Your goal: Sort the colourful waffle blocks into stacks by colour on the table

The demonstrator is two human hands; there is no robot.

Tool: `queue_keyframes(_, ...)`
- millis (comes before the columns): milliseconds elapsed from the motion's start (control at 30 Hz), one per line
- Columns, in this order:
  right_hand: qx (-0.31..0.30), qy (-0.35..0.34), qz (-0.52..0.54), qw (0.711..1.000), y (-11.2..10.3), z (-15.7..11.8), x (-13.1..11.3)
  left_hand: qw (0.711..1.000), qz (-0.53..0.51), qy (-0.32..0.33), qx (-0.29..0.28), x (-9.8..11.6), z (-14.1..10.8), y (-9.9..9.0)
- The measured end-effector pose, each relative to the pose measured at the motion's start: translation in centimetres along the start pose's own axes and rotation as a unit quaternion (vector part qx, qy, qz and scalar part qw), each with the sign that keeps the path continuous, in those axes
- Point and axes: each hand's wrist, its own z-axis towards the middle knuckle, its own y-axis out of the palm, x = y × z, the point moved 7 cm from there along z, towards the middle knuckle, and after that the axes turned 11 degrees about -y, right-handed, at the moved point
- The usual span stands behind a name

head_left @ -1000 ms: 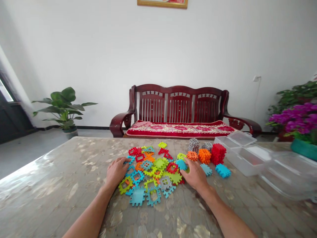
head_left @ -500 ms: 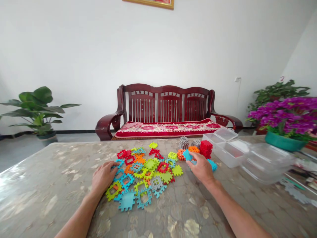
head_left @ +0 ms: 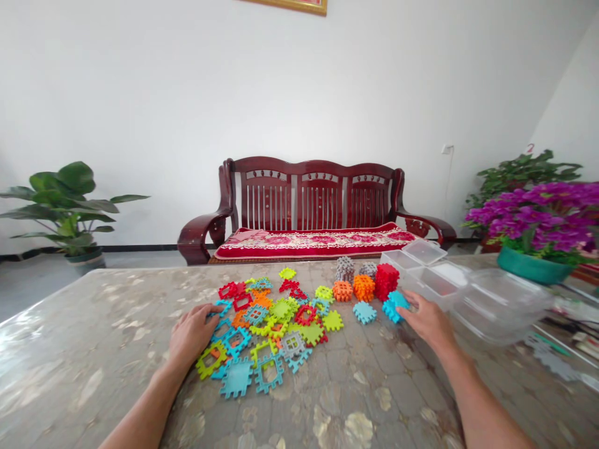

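My right hand [head_left: 427, 317] pinches a light-blue notched tile [head_left: 399, 299] at the small blue stack [head_left: 391, 310] on the table. Just left of it lies a paler blue tile [head_left: 364, 312]. My left hand [head_left: 193, 328] rests on the table, fingers loosely bent and not closed. Its fingertips touch a blue tile [head_left: 225, 306] at the left edge of a loose pile. That pile mixes red, orange, blue, grey and lime-green tiles [head_left: 283, 308], some solid and some with window-like openings.
Behind stand stacks of grey tiles [head_left: 345, 269], orange tiles [head_left: 364, 287] and red tiles [head_left: 387, 282]. Clear plastic boxes [head_left: 435, 287] and a clear lid [head_left: 503, 305] stand to the right, near purple flowers in a teal pot [head_left: 533, 266]. A wooden bench [head_left: 318, 193] is beyond the table.
My right hand has moved right with a blue tile, from in front of the orange stacks to the small blue stack. The left hand stays at the pile's edge.
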Motion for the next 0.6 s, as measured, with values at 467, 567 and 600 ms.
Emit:
queue_keyframes(467,-0.091,-0.014,-0.084,0.992,0.9,-1.1,-3.9,1.000,-0.015,0.012,0.006,-0.3,0.3,0.3)
queue_keyframes(567,-0.091,-0.007,-0.113,0.989,1.3,-1.2,-4.5,1.000,-0.014,0.010,0.005,-0.2,0.2,0.3)
queue_keyframes(600,-0.090,-0.008,-0.120,0.989,1.5,-1.2,-4.6,1.000,-0.013,0.009,0.005,-0.2,0.2,0.2)
